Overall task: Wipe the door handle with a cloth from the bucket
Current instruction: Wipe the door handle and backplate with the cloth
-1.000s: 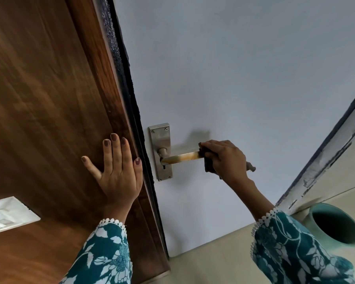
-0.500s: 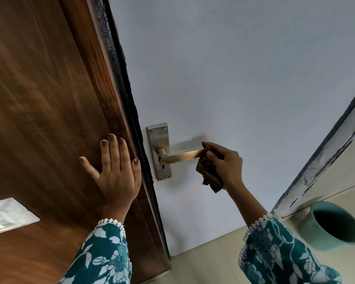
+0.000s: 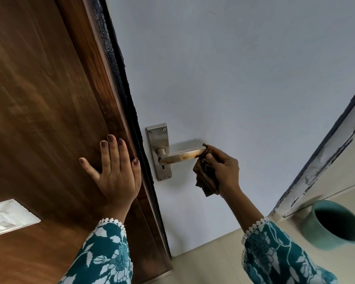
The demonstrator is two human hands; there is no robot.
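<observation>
A metal lever door handle (image 3: 180,156) with a rusty stain sticks out from its steel backplate (image 3: 159,140) on the pale grey door. My right hand (image 3: 223,168) grips a brown cloth (image 3: 204,177), which touches the free tip of the lever and hangs down below it. My left hand (image 3: 115,173) lies flat with fingers spread on the brown wooden panel (image 3: 49,119) left of the door edge. A teal bucket (image 3: 334,224) stands on the floor at the lower right; its inside is dark.
The dark door edge (image 3: 119,78) runs between the wooden panel and the grey door. A chipped frame strip (image 3: 324,156) slants down at the right, just above the bucket. A white recessed fitting (image 3: 6,218) is set in the wood at the lower left. Beige floor lies below.
My right hand with the cloth has slid off the lever toward its free tip and lowered a little, uncovering most of the handle. The left hand has stayed flat on the wood.
</observation>
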